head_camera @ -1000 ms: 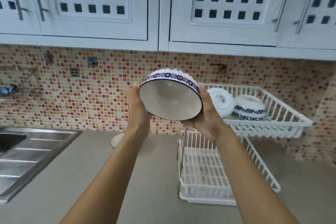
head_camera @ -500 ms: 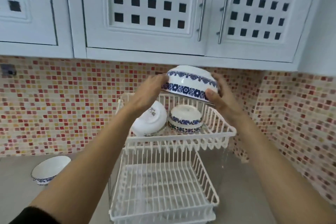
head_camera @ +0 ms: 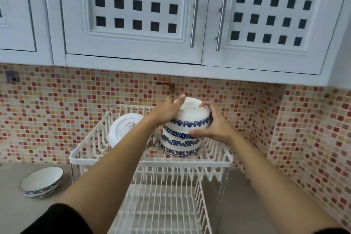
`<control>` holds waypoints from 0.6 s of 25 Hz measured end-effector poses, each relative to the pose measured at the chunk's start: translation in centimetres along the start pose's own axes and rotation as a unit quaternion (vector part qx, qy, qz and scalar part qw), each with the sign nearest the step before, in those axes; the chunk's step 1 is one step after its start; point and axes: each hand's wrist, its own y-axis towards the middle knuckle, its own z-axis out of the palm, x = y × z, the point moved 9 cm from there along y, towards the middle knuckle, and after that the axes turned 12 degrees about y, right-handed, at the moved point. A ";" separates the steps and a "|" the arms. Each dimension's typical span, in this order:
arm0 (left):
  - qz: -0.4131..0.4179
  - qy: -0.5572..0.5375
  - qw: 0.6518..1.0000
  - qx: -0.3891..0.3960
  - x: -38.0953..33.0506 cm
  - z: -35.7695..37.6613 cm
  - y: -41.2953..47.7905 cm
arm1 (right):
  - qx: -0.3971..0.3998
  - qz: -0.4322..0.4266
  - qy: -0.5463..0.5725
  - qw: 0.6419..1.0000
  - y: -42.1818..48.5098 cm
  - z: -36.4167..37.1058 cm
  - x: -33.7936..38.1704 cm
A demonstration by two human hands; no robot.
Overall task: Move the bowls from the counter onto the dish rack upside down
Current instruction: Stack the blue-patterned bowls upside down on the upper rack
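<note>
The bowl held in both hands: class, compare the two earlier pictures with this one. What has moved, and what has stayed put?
The bowl, carried rightwards from over the counter and flipped, has come down upside down onto the bowl already on the rack's top tier. The left hand and right hand still clasp it. The tilted bowl beside the stack and the upright bowl on the counter have not moved.

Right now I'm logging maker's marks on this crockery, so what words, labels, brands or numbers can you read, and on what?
Nothing can be read.
White dish leaning in the dish rack: a small red and blue printed mark on its underside, too blurred to read.
Top bowl of the upside-down stack, held by the left hand and right hand: faint grey marks on its base, unreadable.
Bowl on the counter: floral pattern only.
</note>
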 end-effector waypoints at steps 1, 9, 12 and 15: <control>-0.010 0.019 1.000 -0.001 0.3 0.5 0.4 | 0.008 0.006 0.004 1.000 0.2 0.2 -0.7; -0.050 0.090 0.995 -0.004 3.0 3.0 3.6 | 0.046 0.080 -0.092 0.991 2.9 1.2 -4.6; -0.063 0.105 0.992 -0.005 3.7 3.7 4.3 | 0.063 0.091 -0.126 0.986 3.2 1.7 -5.4; -0.061 0.127 0.990 0.002 3.6 4.1 4.8 | 0.069 0.093 -0.138 0.984 3.7 2.0 -5.9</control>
